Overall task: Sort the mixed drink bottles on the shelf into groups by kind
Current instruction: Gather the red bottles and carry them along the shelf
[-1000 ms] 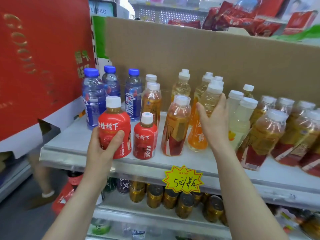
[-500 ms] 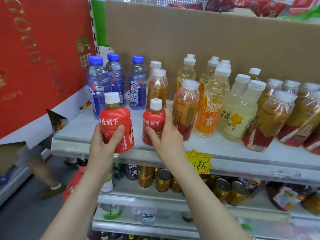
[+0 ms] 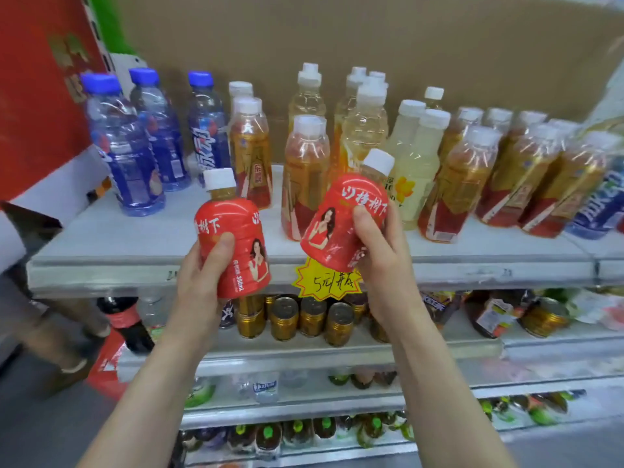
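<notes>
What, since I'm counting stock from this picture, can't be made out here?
Head view only.
Back-row bottles: hidden by front rows, count unclear.
Blue-labelled bottle at right edge: cut off, blurred.
Yellow price tag: top covered by the red bottle in the right hand.
Bottom-shelf goods: blurred, labels unreadable.

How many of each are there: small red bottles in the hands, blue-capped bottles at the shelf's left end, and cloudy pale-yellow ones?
small red bottles: 2, one in the left hand, one in the right hand
blue-capped bottles, at the left: 3
cloudy pale-yellow bottles: 2
Total: 7
</notes>
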